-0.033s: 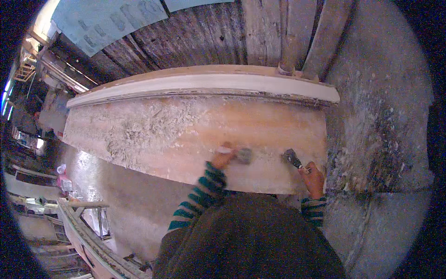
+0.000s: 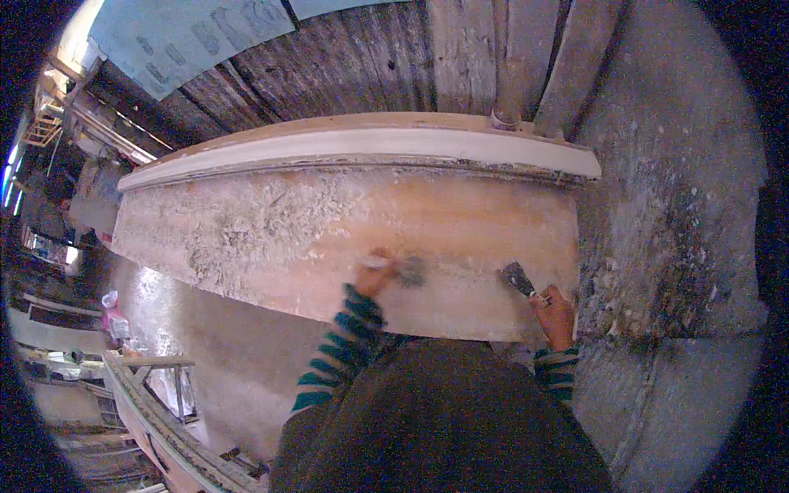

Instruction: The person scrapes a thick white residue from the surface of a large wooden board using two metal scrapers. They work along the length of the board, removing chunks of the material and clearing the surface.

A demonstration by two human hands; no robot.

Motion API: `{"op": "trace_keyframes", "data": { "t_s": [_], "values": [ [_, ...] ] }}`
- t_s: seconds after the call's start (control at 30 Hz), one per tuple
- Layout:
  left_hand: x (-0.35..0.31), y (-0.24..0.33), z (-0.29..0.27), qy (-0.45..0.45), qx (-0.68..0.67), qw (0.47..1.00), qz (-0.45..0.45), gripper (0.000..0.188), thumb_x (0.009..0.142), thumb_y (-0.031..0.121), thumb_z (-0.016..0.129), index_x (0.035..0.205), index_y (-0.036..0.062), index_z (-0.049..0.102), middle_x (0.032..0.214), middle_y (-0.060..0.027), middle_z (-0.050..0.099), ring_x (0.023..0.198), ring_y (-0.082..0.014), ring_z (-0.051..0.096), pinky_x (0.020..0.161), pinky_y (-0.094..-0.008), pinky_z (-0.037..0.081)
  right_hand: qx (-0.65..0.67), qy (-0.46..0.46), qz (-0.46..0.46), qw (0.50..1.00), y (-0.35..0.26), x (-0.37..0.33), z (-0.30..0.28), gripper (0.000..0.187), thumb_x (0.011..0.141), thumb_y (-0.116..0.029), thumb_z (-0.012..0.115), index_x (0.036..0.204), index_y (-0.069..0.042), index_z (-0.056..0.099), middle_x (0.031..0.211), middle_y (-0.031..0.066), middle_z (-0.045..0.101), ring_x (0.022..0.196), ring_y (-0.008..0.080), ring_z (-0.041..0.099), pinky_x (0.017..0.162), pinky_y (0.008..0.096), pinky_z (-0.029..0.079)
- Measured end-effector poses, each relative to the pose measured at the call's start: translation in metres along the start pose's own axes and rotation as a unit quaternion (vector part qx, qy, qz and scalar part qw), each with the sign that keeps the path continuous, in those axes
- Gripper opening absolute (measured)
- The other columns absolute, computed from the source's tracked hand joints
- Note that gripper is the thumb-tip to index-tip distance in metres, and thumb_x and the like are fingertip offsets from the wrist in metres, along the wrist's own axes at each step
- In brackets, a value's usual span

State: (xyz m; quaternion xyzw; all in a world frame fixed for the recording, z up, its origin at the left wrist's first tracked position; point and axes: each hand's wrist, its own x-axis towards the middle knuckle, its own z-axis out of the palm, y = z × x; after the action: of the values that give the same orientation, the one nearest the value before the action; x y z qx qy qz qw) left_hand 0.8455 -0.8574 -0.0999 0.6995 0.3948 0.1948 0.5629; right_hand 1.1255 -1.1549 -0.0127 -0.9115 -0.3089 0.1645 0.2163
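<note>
My left hand (image 2: pixel 375 275) is closed round a pale handle; its grey, motion-blurred head, which looks like a scraper (image 2: pixel 408 271), is at the middle of a worn wooden board (image 2: pixel 468 218). Over the board's right end, my right hand (image 2: pixel 553 314) grips a putty knife (image 2: pixel 518 279) with a dark, smeared blade pointing up and left. Crumbly pale scrapings (image 2: pixel 275 218) lie over the board's left half. A thin line of residue runs between the two tools. Both forearms wear green-striped sleeves.
A long white-faced moulding (image 2: pixel 329 149) borders the board's far edge, with a small cup (image 2: pixel 505 122) behind its right part. Rough planks (image 2: pixel 353 66) and a pale blue sheet (image 2: pixel 193 41) lie beyond. A spattered grey surface (image 2: pixel 666 238) adjoins the right; a curved wooden frame (image 2: pixel 140 411) stands lower left.
My left hand and its scraper have shifted left along the board. The right hand and putty knife stay nearly in place.
</note>
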Motion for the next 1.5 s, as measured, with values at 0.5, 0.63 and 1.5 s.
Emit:
{"op": "trace_keyframes", "data": {
  "t_s": [0.5, 0.63, 1.5],
  "values": [
    [0.051, 0.058, 0.031, 0.034, -0.138, 0.981, 0.128, 0.017, 0.074, 0.013, 0.069, 0.085, 0.0060, 0.059, 0.080, -0.0028, 0.060, 0.076, -0.0139, 0.057, 0.066, -0.0291, 0.048, -0.022, 0.004, -0.026, 0.999, -0.030, 0.028, -0.023, 0.031, 0.073, -0.034, 0.069, 0.085, -0.009, 0.055, 0.067, 0.0124, 0.060, 0.063, 0.0304, 0.060, 0.057, 0.0424, 0.045],
    [0.103, 0.014, 0.052, 0.011, -0.133, 0.984, 0.116, 0.017, 0.073, 0.014, 0.071, 0.081, 0.0069, 0.057, 0.077, -0.0015, 0.059, 0.071, -0.0139, 0.056, 0.063, -0.0292, 0.048, -0.066, 0.028, -0.035, 0.997, -0.071, 0.000, -0.036, 0.031, 0.073, -0.034, 0.069, 0.086, -0.009, 0.055, 0.067, 0.0113, 0.061, 0.064, 0.0307, 0.060, 0.059, 0.0417, 0.045],
    [0.138, 0.031, -0.078, 0.215, 0.050, 0.974, -0.044, 0.007, 0.076, 0.008, 0.061, 0.083, 0.0083, 0.060, 0.071, -0.0052, 0.060, 0.068, -0.0163, 0.056, 0.066, -0.0320, 0.048, -0.035, -0.053, -0.022, 0.998, -0.138, 0.015, 0.063, 0.038, 0.073, -0.040, 0.069, 0.089, -0.009, 0.055, 0.074, 0.0135, 0.063, 0.069, 0.0327, 0.062, 0.061, 0.0416, 0.046]
  ]
}}
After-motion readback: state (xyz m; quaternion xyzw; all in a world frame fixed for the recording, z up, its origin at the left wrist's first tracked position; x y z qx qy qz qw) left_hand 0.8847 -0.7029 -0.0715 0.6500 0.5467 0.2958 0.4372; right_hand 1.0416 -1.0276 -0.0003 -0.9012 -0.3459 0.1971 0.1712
